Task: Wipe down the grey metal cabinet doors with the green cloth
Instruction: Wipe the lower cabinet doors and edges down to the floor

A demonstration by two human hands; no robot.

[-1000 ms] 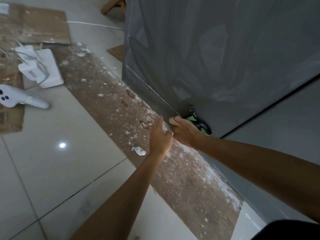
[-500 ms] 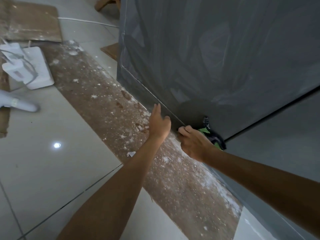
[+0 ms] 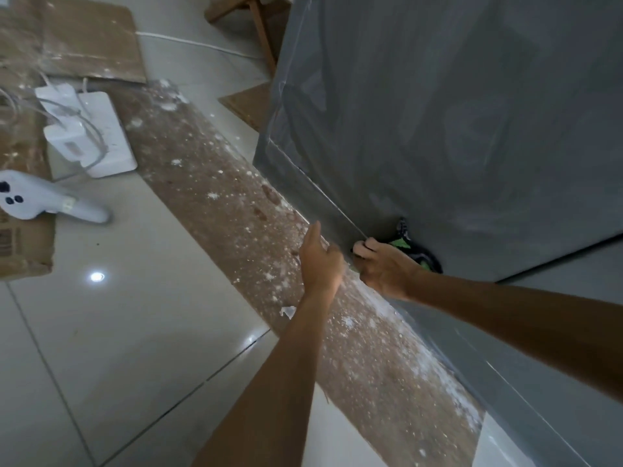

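Observation:
The grey metal cabinet door (image 3: 455, 112) fills the upper right, streaked with wipe marks. My right hand (image 3: 387, 267) is shut on the green cloth (image 3: 409, 246), pressing it against the door's bottom corner; only a green and dark edge of the cloth shows past my knuckles. My left hand (image 3: 320, 261) rests beside it against the door's lower edge, fingers straight and holding nothing. A second grey door panel (image 3: 573, 271) lies to the right, past a dark gap.
A brown paint-spattered strip (image 3: 236, 224) runs along the tiled floor (image 3: 135, 332) below the cabinet. Cardboard (image 3: 84, 38), a white power strip with adapters (image 3: 87, 136) and a white handheld device (image 3: 40, 200) lie at left. Wooden furniture legs (image 3: 256, 25) stand behind the cabinet.
My right hand with the cloth slid right along the door's bottom edge, then back to the corner beside my left hand. The left hand stayed at the edge.

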